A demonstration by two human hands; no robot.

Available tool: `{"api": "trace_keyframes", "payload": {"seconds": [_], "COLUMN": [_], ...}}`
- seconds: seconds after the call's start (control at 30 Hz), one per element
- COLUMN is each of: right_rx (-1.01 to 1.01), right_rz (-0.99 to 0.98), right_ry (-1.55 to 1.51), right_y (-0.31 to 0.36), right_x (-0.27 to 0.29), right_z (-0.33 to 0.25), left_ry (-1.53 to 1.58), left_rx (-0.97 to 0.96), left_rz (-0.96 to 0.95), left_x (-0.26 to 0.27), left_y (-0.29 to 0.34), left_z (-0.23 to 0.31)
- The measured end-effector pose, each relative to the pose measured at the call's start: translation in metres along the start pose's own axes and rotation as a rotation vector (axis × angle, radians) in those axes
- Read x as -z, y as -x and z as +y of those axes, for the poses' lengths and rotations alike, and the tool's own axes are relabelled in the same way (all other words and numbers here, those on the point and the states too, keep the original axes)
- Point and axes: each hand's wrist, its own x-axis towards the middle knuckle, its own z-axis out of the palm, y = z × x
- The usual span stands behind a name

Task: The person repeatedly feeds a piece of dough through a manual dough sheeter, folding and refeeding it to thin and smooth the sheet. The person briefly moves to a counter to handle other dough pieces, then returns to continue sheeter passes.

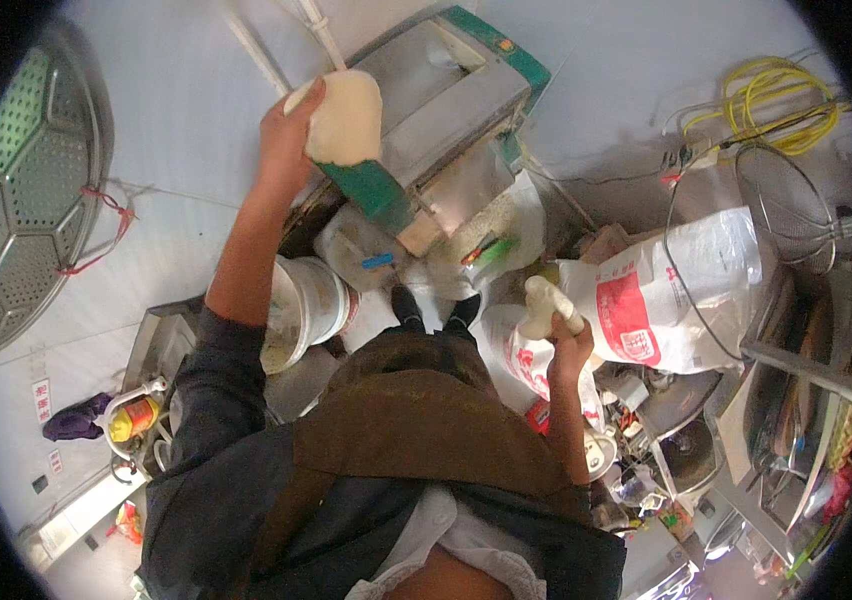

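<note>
Left hand (289,140): grasping the left edge of a smooth, pale cream, rounded slab of dough (348,115), thumb on its face.
Dough slab: extends right from that grip, partly overlapping a grey metal, green-ended machine (416,110) in view.
Right hand (572,348): fingers curled around a lumpy, pale cream piece of dough (550,303).
Lumpy dough: protrudes up and left from the grip.
White plastic sack with red panel (691,285): just right of the right-hand grip.
</note>
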Motion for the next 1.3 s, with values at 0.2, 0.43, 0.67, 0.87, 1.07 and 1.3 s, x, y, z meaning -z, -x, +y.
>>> {"api": "trace_keyframes", "payload": {"seconds": [0.2, 0.43, 0.67, 0.87, 1.07, 1.3], "right_rx": [-0.048, -0.12, -0.266, -0.162, -0.166, -0.114], "right_rz": [0.007, 0.072, 0.121, 0.066, -0.023, -0.108], "right_ry": [-0.042, 0.059, 0.095, -0.003, 0.059, 0.148], "right_y": [-0.016, -0.005, -0.017, -0.051, -0.074, -0.076], "right_x": [-0.008, 0.015, 0.01, -0.011, -0.036, -0.038], "right_z": [-0.003, -0.002, 0.005, -0.012, -0.035, -0.028], "left_ry": [-0.31, -1.403, -1.621, -1.307, -1.356, -1.479], "left_rx": [-0.14, -0.418, -0.542, -0.255, -0.273, -0.462], "left_rz": [-0.283, -0.238, -0.103, -0.445, -0.72, -0.427], "left_x": [-0.054, -0.037, 0.002, -0.051, -0.049, -0.075], "left_y": [-0.125, -0.309, -0.366, -0.335, -0.327, -0.291], "left_z": [0.007, -0.119, -0.161, -0.132, -0.151, -0.172]}}
